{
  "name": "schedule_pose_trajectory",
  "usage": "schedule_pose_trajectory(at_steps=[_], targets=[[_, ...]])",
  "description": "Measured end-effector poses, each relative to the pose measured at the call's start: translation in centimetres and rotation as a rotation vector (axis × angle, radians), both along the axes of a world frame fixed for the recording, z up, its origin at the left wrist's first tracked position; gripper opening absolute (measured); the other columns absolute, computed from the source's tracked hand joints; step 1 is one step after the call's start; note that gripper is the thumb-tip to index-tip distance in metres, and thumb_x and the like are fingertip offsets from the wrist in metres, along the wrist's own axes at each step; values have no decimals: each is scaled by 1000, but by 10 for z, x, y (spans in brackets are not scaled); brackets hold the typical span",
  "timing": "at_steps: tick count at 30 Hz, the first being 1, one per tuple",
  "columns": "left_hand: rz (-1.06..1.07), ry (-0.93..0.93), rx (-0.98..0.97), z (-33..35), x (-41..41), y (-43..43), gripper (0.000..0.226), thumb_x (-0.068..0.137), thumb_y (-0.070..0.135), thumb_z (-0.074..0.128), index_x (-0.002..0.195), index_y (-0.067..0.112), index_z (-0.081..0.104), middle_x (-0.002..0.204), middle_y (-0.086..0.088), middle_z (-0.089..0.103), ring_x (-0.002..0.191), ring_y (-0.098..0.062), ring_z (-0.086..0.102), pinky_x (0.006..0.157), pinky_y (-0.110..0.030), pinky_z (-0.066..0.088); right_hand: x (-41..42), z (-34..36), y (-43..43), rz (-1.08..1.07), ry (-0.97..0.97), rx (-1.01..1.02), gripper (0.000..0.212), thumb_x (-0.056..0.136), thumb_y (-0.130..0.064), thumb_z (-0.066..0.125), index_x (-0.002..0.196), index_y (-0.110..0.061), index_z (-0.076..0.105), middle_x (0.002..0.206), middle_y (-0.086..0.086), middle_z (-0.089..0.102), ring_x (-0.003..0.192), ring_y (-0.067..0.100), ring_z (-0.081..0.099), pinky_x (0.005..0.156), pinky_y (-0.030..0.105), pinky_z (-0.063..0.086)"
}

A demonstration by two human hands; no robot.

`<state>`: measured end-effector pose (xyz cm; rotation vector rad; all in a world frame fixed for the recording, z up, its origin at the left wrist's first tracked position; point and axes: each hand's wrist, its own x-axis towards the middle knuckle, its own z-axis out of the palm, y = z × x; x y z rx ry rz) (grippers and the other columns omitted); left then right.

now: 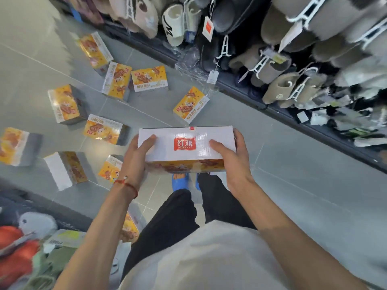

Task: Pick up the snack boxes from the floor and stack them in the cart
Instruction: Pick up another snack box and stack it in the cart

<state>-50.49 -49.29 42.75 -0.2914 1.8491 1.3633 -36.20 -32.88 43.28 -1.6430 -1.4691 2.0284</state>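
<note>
The left hand and right hand grip one box by its short ends, thumbs laid over the white top and fingers wrapped round the ends, likely to keep it level for stacking. It hangs in the air above the person's feet, and no cart is in view! The red badge on top reads "红派 HONGPAI", while more boxes lie scattered across the floor beside racked slippers, their orange faces too blurred to read.
</note>
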Motion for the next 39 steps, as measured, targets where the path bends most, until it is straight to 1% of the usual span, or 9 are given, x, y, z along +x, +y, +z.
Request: schedule_pose_trajectory(at_steps=[4,9,12,16,20,22,28,33,39], targets=[[-168,22,-12,17,7,0,41,97,46,56,135,31,53,122,3,68,108,-20,67,84,-35,57,32,18,-20,-159,37,4,59,93,-19,76,141,-38,47,124,-14,64,111,11,66,74,20,60],[-383,98,-59,33,24,20,26,87,55,59,111,44,60,116,9,68,106,-17,66,99,-50,53,85,29,-39,-342,61,27,63,91,-23,78,145,-36,47,129,-8,68,117,16,68,96,42,61],[-511,131,-47,41,48,40,21,89,57,57,106,45,60,113,12,67,105,-16,66,98,-47,53,119,34,-46,-433,43,39,66,88,-32,81,144,-41,48,128,-13,69,119,16,67,105,47,55],[-650,182,-38,45,94,71,26,99,49,53,123,39,56,117,11,66,105,-10,64,92,-37,53,172,37,-42,-537,51,49,61,86,-34,80,140,-38,53,125,-10,71,116,16,69,102,45,58],[-782,216,-5,50,151,107,31,100,45,53,128,34,57,121,8,67,109,-13,64,97,-37,51,238,41,-34,-650,66,66,41,94,-26,74,130,-36,57,117,-12,73,108,10,70,75,16,57],[-838,237,-1,53,187,126,27,101,42,51,127,36,56,120,8,65,106,-11,63,94,-34,48,274,46,-29,-720,77,49,38,95,-26,74,125,-42,57,112,-20,73,104,6,70,72,13,55],[-1028,278,41,64,317,185,13,102,42,50,112,39,58,107,15,65,99,-7,62,92,-36,49,397,53,-13,-955,121,35,52,94,-26,75,135,-46,50,123,-16,69,112,10,67,79,27,53],[-1199,226,74,63,421,231,33,101,47,50,128,29,57,121,2,69,111,-20,65,96,-42,52,494,54,0,-1129,128,81,54,94,-22,76,133,-47,49,123,-16,69,111,9,67,81,22,56],[-1432,206,137,59,533,291,28,100,43,53,122,28,61,119,3,71,109,-17,66,95,-38,52,583,50,11,-1365,127,98,65,82,-29,81,140,-37,54,124,-10,73,116,16,70,105,47,55]])
